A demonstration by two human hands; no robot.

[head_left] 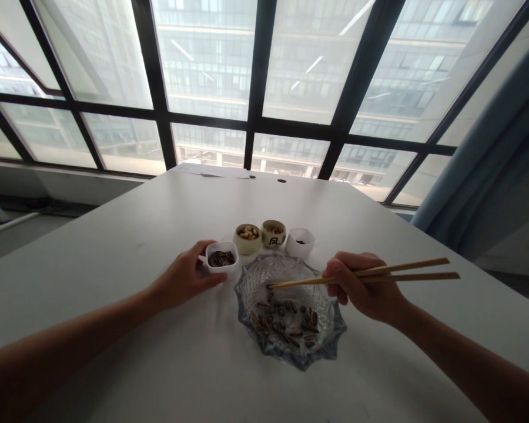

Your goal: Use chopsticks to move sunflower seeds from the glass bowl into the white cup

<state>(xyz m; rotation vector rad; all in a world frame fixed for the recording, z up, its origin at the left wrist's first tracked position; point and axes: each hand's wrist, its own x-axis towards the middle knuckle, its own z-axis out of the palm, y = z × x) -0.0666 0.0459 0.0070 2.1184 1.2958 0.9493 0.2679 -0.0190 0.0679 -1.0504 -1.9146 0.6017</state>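
My left hand (189, 271) grips a small white square cup (221, 271) by its side, thumb in front and fingers behind. Dark striped sunflower seeds (221, 258) lie inside that cup. In my right hand (362, 282) is a pair of wooden chopsticks (405, 271), their tips brought together over the left part of a scalloped glass bowl (306, 356). A small dark piece, perhaps a seed, shows at the tips; whether they pinch it I cannot tell. More sunflower seeds (286, 320) are scattered across the bowl's near half.
Behind the bowl stand a round cream cup (247, 247) of pale nuts, another cream cup (274, 241) with a dark character, and a white cup (300, 249) holding a few dark bits. Papers (211, 171) lie at the far end of the white table (158, 358), before windows.
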